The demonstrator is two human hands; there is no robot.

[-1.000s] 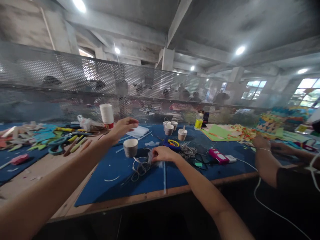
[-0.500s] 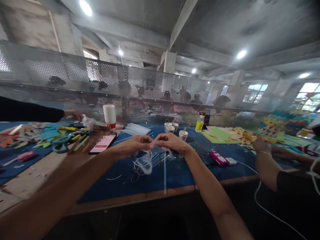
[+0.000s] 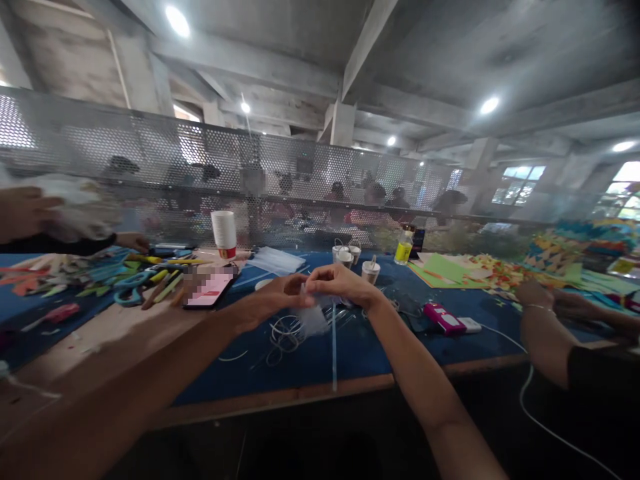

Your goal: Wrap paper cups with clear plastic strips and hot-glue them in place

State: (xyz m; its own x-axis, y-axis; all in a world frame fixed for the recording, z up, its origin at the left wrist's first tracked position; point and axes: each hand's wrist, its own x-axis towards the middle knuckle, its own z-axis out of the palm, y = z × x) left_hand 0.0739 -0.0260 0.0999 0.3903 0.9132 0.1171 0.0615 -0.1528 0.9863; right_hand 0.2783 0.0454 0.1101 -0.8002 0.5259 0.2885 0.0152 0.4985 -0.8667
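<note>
Right hand [image 3: 340, 283] pinches clear plastic [image 3: 314, 321]; left hand [image 3: 277, 295] adjacent, grip unclear. White cups [image 3: 224, 231] nested upright; small cups' [image 3: 345, 258] contents indistinct.

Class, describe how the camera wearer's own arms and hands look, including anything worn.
Both forearms are bare as far as they show, with no sleeve in view. The left hand and right hand wear no gloves, and no watch or bracelet shows.

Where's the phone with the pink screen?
In the head view, the phone lies left of centre, in front of the stacked white cups and left of the left hand.
</note>
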